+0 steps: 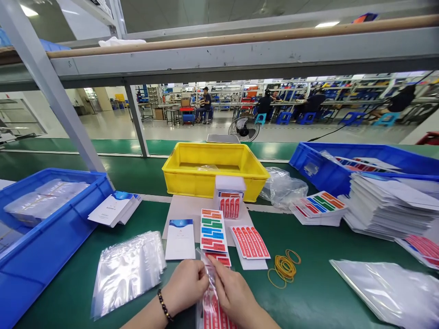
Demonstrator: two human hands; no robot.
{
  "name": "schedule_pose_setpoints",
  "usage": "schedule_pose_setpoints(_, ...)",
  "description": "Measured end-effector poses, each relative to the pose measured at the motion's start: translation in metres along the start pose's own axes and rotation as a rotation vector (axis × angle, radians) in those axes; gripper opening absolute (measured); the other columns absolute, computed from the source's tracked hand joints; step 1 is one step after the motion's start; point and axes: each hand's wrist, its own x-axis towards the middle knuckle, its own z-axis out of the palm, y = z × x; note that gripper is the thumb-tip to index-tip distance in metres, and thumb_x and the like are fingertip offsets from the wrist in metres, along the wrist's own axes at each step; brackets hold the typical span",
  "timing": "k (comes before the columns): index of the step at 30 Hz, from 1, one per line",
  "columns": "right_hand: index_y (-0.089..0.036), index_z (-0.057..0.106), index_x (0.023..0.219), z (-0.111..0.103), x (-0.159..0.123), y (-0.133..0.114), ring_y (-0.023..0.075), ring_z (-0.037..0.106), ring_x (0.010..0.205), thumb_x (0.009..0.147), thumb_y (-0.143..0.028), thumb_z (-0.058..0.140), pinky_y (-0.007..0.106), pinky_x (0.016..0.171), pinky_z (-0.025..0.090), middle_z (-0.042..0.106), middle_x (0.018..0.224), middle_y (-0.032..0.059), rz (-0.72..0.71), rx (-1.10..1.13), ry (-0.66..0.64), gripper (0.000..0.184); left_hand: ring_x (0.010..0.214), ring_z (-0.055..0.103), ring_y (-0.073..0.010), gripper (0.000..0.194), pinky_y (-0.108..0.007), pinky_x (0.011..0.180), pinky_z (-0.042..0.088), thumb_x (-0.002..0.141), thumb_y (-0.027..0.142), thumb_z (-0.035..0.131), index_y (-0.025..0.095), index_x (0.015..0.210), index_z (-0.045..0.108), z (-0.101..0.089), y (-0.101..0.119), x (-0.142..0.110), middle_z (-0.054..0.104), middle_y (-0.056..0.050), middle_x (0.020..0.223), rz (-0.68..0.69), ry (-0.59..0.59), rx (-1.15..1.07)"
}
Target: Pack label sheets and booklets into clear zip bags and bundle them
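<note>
My left hand (189, 281), with a beaded bracelet at its wrist, has its fingers closed on the edge of a clear plastic bag (200, 310). My right hand (236, 292) grips the same bag from the right, index finger stretched along its upper end. Red label sheets (217, 315) show through the bag. Just beyond my fingertips lies a sheet of multicoloured labels (213, 230). A white booklet with a blue top (180, 240) is to its left, and red label sheets on white sheets (250, 242) are to its right.
A stack of clear bags (128, 272) lies left, more bags (391, 288) right. Rubber bands (286, 268) are near my right hand. A yellow bin (216, 180) stands ahead, between a left blue bin (51, 260) and a right blue bin (308, 169). Paper stacks (387, 210) stand right.
</note>
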Motion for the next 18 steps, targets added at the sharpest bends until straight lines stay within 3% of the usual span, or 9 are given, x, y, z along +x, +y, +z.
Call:
schedule_pose_setpoints(3,-0.012,0.052,0.121,0.007,0.000,0.007,0.0245,0.068,0.080,0.082,-0.014,0.033,0.035,0.069,0.054,0.070,0.095,0.0144,-0.060,-0.099,0.042,0.043,0.052,0.041,-0.0113,0.017,-0.022,0.049,0.028,0.068,0.019,0.045,0.018,0.051,0.042,0.001,-0.005,0.003,0.045,0.004,0.052,0.011,-0.038,-0.142)
schedule_pose_setpoints(7,-0.008,0.049,0.121,0.007,0.002,0.006,0.0249,0.067,0.078,0.080,-0.010,0.031,0.036,0.064,0.055,0.069,0.091,0.0159,-0.161,-0.148,0.074,0.046,0.053,0.040,-0.0111,0.028,-0.023,0.051,0.033,0.076,0.040,0.043,0.019,0.058,0.044,0.001,-0.008,0.007,0.044,0.004,0.055,-0.004,-0.033,-0.395)
schedule_pose_setpoints(11,-0.010,0.049,0.120,0.002,0.003,-0.004,0.0230,0.064,0.079,0.081,-0.010,0.031,0.034,0.066,0.053,0.067,0.090,0.0147,-0.205,-0.091,0.098,0.042,0.043,0.034,-0.0098,0.032,-0.023,0.042,0.028,0.077,0.044,0.039,0.019,0.058,0.044,0.005,-0.008,0.009,0.042,0.004,0.049,-0.062,-0.037,-0.539)
schedule_pose_setpoints(14,-0.015,0.054,0.111,-0.004,0.005,-0.012,0.0198,0.061,0.079,0.081,-0.017,0.045,0.031,0.069,0.051,0.065,0.090,0.0098,-0.124,0.043,0.074,0.031,0.045,0.036,-0.0101,0.031,-0.023,0.044,0.030,0.077,0.042,0.040,0.018,0.057,0.045,0.008,-0.008,0.009,0.043,0.004,0.050,-0.064,-0.020,-0.578)
schedule_pose_setpoints(18,-0.018,0.058,0.075,-0.009,0.007,-0.014,0.0137,0.053,0.060,0.075,-0.017,0.052,0.023,0.055,0.042,0.056,0.067,0.0004,0.046,0.123,0.025,0.006,0.055,0.042,-0.0122,0.031,-0.024,0.054,0.034,0.075,0.040,0.047,0.017,0.055,0.048,0.011,-0.010,0.007,0.047,0.002,0.055,-0.010,0.005,-0.538)
